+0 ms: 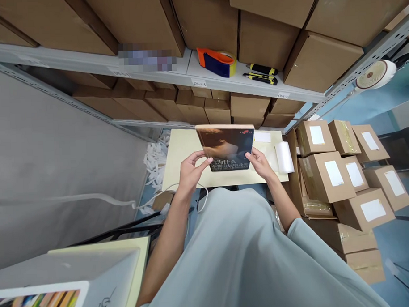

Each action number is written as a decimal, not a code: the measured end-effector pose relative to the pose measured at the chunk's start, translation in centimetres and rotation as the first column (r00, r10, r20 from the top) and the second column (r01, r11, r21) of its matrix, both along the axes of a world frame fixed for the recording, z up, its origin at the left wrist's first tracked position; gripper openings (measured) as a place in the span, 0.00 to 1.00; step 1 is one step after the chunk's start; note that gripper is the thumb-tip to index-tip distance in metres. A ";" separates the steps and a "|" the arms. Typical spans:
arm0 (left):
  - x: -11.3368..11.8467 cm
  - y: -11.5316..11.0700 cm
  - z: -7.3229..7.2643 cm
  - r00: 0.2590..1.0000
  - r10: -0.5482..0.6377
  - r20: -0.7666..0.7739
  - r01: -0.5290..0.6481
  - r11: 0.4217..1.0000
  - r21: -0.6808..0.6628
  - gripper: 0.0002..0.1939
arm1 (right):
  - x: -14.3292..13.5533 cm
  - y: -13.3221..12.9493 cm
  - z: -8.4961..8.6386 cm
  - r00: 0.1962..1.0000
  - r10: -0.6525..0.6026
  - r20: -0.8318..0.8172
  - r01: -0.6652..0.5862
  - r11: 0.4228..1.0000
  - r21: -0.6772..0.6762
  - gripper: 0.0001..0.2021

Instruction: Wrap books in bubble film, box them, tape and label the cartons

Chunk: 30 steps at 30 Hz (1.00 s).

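- Dark brown and black across its cover, the book (226, 146) is being held up over the table (184, 147), tilted, with its front facing the person.
- The left hand (191, 171) is gripping one side of the book, its thumb pressing on the cover.
- The right hand (260, 164) is gripping the opposite side in the same way, so both hands are closing on the book.
- Lifting looks done: the book appears to be resting on nothing but the hands. Letting go is not yet happening, and no wrapping is showing around the book, which seems closed.
- On the table's right end, a white roll (284, 157) is lying untouched; a white sheet (262, 137) is lying near the table's far edge, also out of the hands.
- Left of the table, white scraps (157, 162) are piling up.
- Beyond and above the table, the shelf (168, 77) is carrying cartons (205, 23), a dispenser (221, 68) and black-and-yellow cutters (260, 78), none being used.
- Right of the table, boxes (322, 178) are standing stacked, several bearing white labels and some showing tape; these look already closed up.
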State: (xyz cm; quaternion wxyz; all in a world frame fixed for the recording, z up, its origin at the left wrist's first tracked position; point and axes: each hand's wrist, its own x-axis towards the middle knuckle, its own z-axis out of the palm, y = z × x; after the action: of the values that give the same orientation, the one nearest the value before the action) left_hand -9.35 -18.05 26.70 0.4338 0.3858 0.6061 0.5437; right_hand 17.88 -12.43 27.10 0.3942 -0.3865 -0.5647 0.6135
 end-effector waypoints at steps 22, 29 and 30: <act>-1.6 -1.4 1.6 0.983 0.091 -0.162 -0.077 0.993 0.088 0.28 | 0.3 0.4 3.0 0.996 0.029 0.080 -0.024 0.998 -0.058 0.22; -3.1 0.0 0.4 0.995 0.094 -0.042 -0.096 0.994 -0.054 0.28 | -3.0 1.8 -1.5 0.996 -0.086 0.039 0.094 0.888 -0.450 0.32; -3.4 0.2 0.1 0.995 0.094 -0.021 -0.095 0.992 -0.085 0.26 | -3.5 1.9 -2.2 0.995 -0.094 0.043 0.103 0.869 -0.484 0.30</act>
State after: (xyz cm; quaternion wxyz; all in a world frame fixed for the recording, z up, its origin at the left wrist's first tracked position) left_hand -12.80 -17.84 26.75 0.4186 0.3424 0.6500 0.5339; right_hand 14.42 -10.53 24.85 0.3103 -0.5068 -0.3760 0.7110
